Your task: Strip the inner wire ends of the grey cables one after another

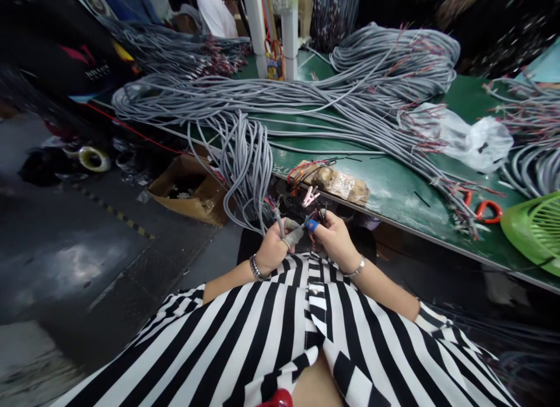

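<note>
My left hand (275, 245) is closed around a grey cable (280, 223), whose stripped end with thin coloured wires points up. Grey wrapping covers some of its fingers. Close beside it, my right hand (335, 238) pinches thin dark wires (310, 218) and has a blue wrap on the thumb. Both hands are held over my lap, in front of the bench edge. Just beyond them stands a pink clip (310, 196). A bundle of grey cables (245, 162) hangs over the edge behind my left hand. Exactly which wire ends the right fingers hold is too small to tell.
Long coils of grey cable (210, 98) lie across the green bench (385, 182). Orange-handled scissors (489, 211), a green plastic basket (534, 229) and a clear plastic bag (485, 141) are at the right. A cardboard box (188, 206) stands on the floor. A person (216, 13) is beyond.
</note>
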A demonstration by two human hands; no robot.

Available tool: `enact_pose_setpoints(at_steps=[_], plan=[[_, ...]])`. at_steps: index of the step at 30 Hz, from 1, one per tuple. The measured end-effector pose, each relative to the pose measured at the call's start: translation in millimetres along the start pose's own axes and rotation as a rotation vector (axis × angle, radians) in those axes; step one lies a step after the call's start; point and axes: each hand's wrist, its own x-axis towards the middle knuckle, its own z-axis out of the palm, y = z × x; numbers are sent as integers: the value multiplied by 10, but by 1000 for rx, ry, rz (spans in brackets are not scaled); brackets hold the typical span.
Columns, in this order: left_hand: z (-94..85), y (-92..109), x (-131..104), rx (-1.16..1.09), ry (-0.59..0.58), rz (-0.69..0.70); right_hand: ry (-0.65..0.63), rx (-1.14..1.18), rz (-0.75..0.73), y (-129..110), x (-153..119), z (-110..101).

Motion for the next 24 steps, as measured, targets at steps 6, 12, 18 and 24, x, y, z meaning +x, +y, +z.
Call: enact_pose_setpoints(at_steps=[6, 12, 18, 24], plan=[[-64, -6, -5, -184, -148, -130, -192, 340, 279, 52, 63, 18], [-150, 13, -1, -296, -176, -179, -98, -66, 89, 62, 46, -59], [-157, 49, -2, -304, -44, -133, 88, -771, -397, 66, -58, -265], [-114, 59, 1, -263, -33, -139, 85, -1037, -420, 18, -94, -265]])
